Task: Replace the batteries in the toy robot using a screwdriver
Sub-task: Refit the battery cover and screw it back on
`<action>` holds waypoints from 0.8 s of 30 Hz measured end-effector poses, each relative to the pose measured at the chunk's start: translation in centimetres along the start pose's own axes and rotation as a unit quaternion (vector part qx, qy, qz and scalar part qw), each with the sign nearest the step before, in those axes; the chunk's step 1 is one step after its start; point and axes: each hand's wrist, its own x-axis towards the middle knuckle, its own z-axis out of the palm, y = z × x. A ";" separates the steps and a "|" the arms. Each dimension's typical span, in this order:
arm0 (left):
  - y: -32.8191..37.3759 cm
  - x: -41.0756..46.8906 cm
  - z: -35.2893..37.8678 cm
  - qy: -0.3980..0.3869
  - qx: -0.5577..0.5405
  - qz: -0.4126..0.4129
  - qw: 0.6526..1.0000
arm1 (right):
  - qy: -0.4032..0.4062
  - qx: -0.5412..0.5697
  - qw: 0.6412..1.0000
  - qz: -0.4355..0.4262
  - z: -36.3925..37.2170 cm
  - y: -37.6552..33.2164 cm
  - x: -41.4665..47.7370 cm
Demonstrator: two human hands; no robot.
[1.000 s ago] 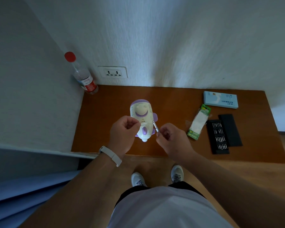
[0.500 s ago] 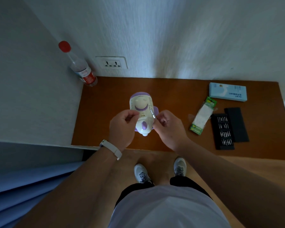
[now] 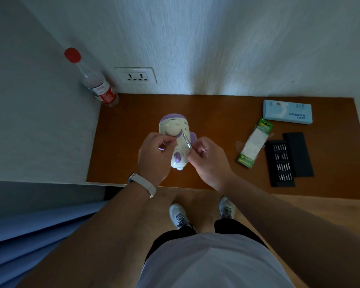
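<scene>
A white and purple toy robot (image 3: 174, 129) lies on the brown table (image 3: 216, 113), head away from me. My left hand (image 3: 154, 157) holds its left side, fingers curled over its middle. My right hand (image 3: 206, 157) pinches a thin silver screwdriver (image 3: 186, 140), whose tip points at the robot's body just below the head. A pack of batteries (image 3: 254, 143) in clear and green wrapping lies to the right.
An open black case of screwdriver bits (image 3: 281, 163) and its lid (image 3: 297, 153) lie at the right. A light blue box (image 3: 287, 111) sits behind them. A clear bottle with a red cap (image 3: 92, 80) leans in the left corner by a wall socket (image 3: 135, 75).
My right hand has brought the screwdriver in from the robot's right side onto its body. The view has shifted a little; my left hand keeps its hold.
</scene>
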 end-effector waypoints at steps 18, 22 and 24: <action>-0.5 -0.6 0.6 0.036 0.034 0.070 0.996 | -0.029 0.044 0.998 -0.026 -0.2 -0.9 0.1; -0.3 -0.9 0.8 0.043 -0.002 0.028 0.999 | -0.030 0.032 0.999 -0.021 -0.2 -0.7 0.2; -0.1 -0.9 0.9 0.040 -0.034 -0.008 0.999 | -0.027 0.029 0.999 -0.018 -0.1 -0.5 0.2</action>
